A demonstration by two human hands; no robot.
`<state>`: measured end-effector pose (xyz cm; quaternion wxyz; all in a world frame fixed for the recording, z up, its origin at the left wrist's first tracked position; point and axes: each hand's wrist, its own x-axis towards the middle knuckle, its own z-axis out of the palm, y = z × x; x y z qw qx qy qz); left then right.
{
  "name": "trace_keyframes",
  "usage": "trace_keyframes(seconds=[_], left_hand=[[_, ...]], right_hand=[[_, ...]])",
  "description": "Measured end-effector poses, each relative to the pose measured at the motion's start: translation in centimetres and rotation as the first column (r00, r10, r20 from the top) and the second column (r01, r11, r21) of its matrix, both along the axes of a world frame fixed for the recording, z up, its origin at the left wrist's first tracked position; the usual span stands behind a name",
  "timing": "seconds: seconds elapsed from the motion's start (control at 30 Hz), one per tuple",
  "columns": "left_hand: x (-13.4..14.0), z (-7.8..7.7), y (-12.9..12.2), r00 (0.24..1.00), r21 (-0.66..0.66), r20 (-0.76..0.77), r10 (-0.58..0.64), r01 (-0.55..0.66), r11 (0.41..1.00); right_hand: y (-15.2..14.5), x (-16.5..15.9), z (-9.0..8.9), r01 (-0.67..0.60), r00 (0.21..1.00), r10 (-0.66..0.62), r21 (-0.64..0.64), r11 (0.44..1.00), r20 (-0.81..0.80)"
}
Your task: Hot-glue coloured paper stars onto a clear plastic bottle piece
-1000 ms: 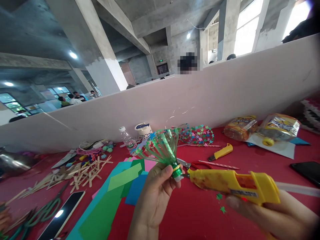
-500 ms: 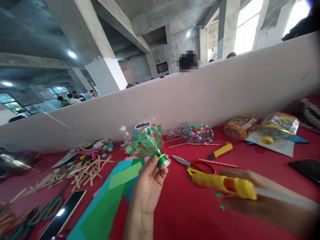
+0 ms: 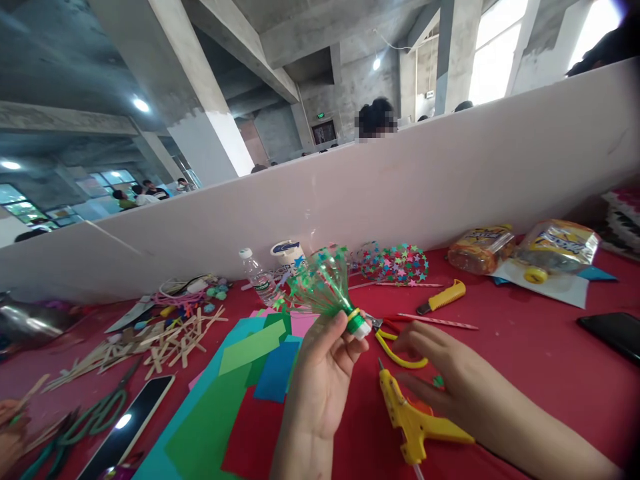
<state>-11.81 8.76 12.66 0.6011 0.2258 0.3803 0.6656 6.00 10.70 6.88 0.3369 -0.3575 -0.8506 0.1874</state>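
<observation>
My left hand [image 3: 327, 380] grips the neck of a cut plastic bottle [image 3: 357, 327], holding it tilted above the table. The bottle's green neck has a yellow band and a white end. Its body fans out in clear strips tipped with colored stars. My right hand [image 3: 445, 367] is open and apart from the bottle, its fingers stretched to the left. Below those fingers a yellow glue gun [image 3: 413, 423] lies on the red table, nozzle pointing away. Just beyond them are scissors [image 3: 400, 350] with red and yellow handles, their blades partly hidden behind the bottle.
Colored paper sheets [image 3: 205, 420] lie to the left, beside a phone [image 3: 130, 423], green-handled scissors [image 3: 95, 420] and wooden sticks [image 3: 185, 340]. Another person's hand [image 3: 13, 433] shows at lower left. A yellow cutter [image 3: 443, 298] and plastic bottles [image 3: 557, 250] are at the back right, before a white partition [image 3: 400, 193].
My right hand has let go of the glue gun, which now rests on the table, and moved leftward. My left hand with the cut bottle has shifted slightly right and down.
</observation>
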Motion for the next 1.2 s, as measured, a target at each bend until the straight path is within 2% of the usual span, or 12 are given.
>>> trace_keyframes(seconds=[0.07,0.13,0.2,0.3,0.43,0.53,0.67,0.87,1.2], left_hand=[[1.0,-0.4,-0.1,0.997,0.036,-0.059,-0.059,0.061,0.997],[2.0,-0.6,-0.3,0.989,0.056,-0.106,-0.107,0.114,0.992],[2.7,-0.8,-0.5,0.985,0.078,-0.128,-0.117,0.128,0.989],[3.1,-0.8,-0.7,0.982,0.102,-0.158,-0.105,0.122,0.987],[3.4,-0.9,-0.8,0.979,0.124,-0.187,-0.084,0.108,0.986],[3.6,-1.0,-0.8,0.975,0.147,-0.217,-0.056,0.089,0.985],[3.4,-1.1,-0.9,0.963,0.135,-0.254,-0.095,0.133,0.982],[2.9,-1.1,-0.6,0.971,0.065,-0.190,-0.149,0.163,0.984],[3.7,-1.0,-0.8,0.970,0.049,-0.201,-0.141,0.153,0.987]], right_hand=[[-0.3,-0.4,1.6,0.015,0.968,-0.062,-0.193,0.981,-0.242],[-0.7,-0.9,2.3,-0.063,0.914,-0.108,-0.399,0.915,-0.390],[-0.9,-1.3,2.3,-0.155,0.855,-0.154,-0.527,0.836,-0.496],[-0.9,-1.6,2.3,-0.247,0.773,-0.225,-0.609,0.754,-0.592],[-0.7,-1.5,2.8,-0.251,0.756,-0.301,-0.682,0.687,-0.581],[-0.6,-1.4,3.0,-0.236,0.758,-0.311,-0.685,0.690,-0.574],[-0.7,-1.5,2.9,-0.235,0.742,-0.310,-0.663,0.711,-0.595],[-1.0,-1.7,2.8,-0.219,0.721,-0.307,-0.625,0.750,-0.621],[-1.0,-1.5,3.3,-0.239,0.692,-0.301,-0.602,0.762,-0.656]])
